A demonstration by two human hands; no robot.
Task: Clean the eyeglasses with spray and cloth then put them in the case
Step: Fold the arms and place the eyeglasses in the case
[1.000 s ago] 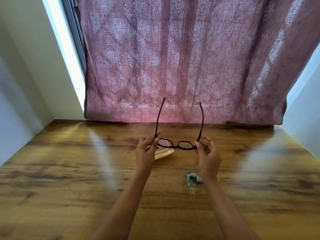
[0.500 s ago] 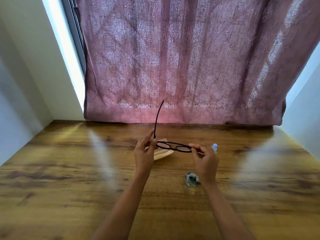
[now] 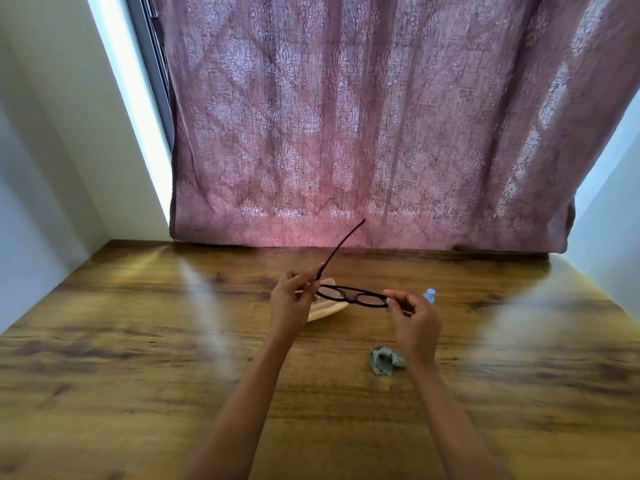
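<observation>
Black-framed eyeglasses [image 3: 353,295] are held above the wooden table [image 3: 138,341]. My left hand [image 3: 291,303] pinches the left hinge, where one temple arm still sticks up and leans right. My right hand [image 3: 414,320] grips the right end of the frame, its temple folded in. A beige glasses case [image 3: 327,310] lies on the table just behind my left hand, partly hidden. The crumpled grey cloth [image 3: 384,360] lies by my right wrist. A pale blue spray bottle top [image 3: 430,295] peeks out behind my right hand.
A mauve patterned curtain [image 3: 363,133] hangs along the table's far edge. White walls close in at the left and right sides.
The right temple arm has been folded in against the frame. The left temple arm has tilted from upright toward the right. The glasses sank slightly.
</observation>
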